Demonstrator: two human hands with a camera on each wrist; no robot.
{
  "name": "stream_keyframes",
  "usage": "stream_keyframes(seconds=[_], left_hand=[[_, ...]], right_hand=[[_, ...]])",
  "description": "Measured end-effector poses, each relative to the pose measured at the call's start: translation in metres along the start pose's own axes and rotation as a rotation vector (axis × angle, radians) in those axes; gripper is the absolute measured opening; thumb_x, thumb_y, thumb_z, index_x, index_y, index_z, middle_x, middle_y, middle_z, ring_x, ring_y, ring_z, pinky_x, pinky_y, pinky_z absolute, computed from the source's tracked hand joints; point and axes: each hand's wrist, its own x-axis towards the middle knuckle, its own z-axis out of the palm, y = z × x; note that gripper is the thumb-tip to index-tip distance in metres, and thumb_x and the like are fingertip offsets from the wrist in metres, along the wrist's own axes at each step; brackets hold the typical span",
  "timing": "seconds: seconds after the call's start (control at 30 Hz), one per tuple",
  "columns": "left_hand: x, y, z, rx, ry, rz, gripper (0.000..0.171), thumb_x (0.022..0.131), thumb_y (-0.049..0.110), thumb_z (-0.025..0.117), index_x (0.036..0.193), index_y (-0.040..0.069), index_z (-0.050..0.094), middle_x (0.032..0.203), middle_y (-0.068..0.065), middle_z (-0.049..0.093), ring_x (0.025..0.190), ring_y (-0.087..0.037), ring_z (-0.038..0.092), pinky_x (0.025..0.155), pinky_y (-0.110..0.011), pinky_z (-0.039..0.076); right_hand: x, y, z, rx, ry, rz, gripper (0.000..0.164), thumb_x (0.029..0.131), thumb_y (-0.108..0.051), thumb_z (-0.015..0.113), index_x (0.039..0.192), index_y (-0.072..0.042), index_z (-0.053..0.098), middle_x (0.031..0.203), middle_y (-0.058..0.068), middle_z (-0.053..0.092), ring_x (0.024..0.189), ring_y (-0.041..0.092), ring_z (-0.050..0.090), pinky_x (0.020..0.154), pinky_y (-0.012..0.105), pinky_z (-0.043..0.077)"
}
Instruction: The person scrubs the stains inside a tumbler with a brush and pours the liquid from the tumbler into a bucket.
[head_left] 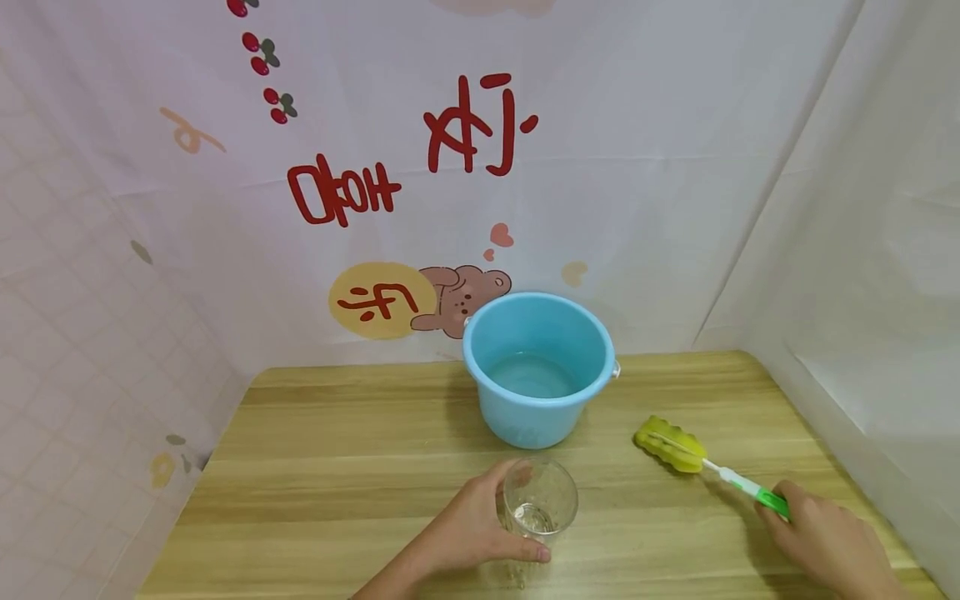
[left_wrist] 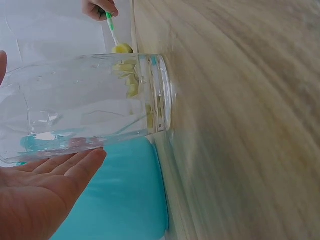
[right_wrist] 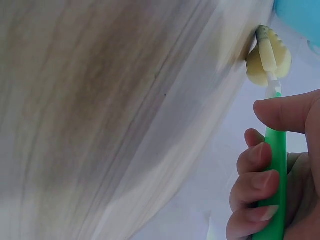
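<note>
A clear glass (head_left: 540,500) stands upright on the wooden table, in front of the bucket. My left hand (head_left: 480,521) holds it from the left, thumb across the near side and fingers behind. In the left wrist view, the fingers of the left hand (left_wrist: 60,175) lie along the side of the glass (left_wrist: 90,105), whose base meets the tabletop. At the right, my right hand (head_left: 828,533) grips the green handle of a sponge bottle brush (head_left: 671,446). Its yellow-green head points away to the left, near the tabletop. The right wrist view shows fingers curled round the handle (right_wrist: 276,150).
A light blue bucket (head_left: 491,408) stands at the back of the wooden table (head_left: 337,467), with water (head_left: 531,375) inside and a handle joint on its right rim. White printed cloth (head_left: 637,167) hangs behind the table and along both sides.
</note>
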Motion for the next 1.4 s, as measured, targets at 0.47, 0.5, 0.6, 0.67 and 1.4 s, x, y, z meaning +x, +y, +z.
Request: stream_keyframes(seconds=[0.47,0.5,0.6,0.67,1.4], left_hand=[[0.002,0.002,0.0,-0.008,0.003,-0.013,0.091,0.071,0.04,0.099,0.147,0.021,0.053,0.143,0.005,0.06,0.135,-0.015,0.052,0.112,-0.041,0.044],[0.002,0.002,0.0,-0.01,0.003,-0.013,0.091,0.071,0.04,0.099,0.147,0.021,0.053,0.143,0.005,0.06,0.134,-0.015,0.053,0.112,-0.041,0.044],[0.002,0.002,0.001,-0.018,0.002,-0.014,0.089,0.071,0.039,0.099,0.146,0.021,0.054,0.142,0.005,0.06,0.134,-0.015,0.053,0.112,-0.041,0.044],[0.002,0.002,0.001,-0.025,0.001,-0.016,0.088,0.071,0.038,0.099,0.145,0.021,0.055,0.142,0.005,0.06,0.134,-0.015,0.053,0.112,-0.041,0.044],[0.002,0.003,-0.001,-0.03,-0.012,0.005,0.083,0.074,0.036,0.098,0.143,0.016,0.057,0.142,0.004,0.062,0.133,-0.015,0.054,0.11,-0.037,0.046]], right_hand=[[0.001,-0.002,-0.016,0.012,-0.007,0.019,0.019,0.1,-0.021,0.065,0.096,-0.004,0.062,0.064,-0.001,0.049,0.055,0.021,0.042,0.046,0.041,0.037],[0.002,-0.002,-0.019,0.017,-0.022,0.031,0.021,0.101,-0.022,0.064,0.098,-0.002,0.063,0.065,-0.001,0.049,0.056,0.021,0.042,0.046,0.041,0.038],[0.004,-0.004,-0.027,0.029,-0.045,0.058,0.028,0.103,-0.025,0.06,0.106,0.002,0.065,0.068,-0.001,0.052,0.058,0.021,0.043,0.048,0.041,0.04],[0.004,-0.007,-0.031,0.035,-0.024,0.061,0.027,0.103,-0.024,0.061,0.105,0.002,0.065,0.067,-0.002,0.05,0.057,0.02,0.043,0.048,0.038,0.038],[0.007,-0.032,-0.062,0.056,0.262,0.031,0.014,0.097,-0.019,0.066,0.085,-0.015,0.059,0.057,-0.003,0.042,0.052,0.019,0.035,0.046,0.035,0.028]])
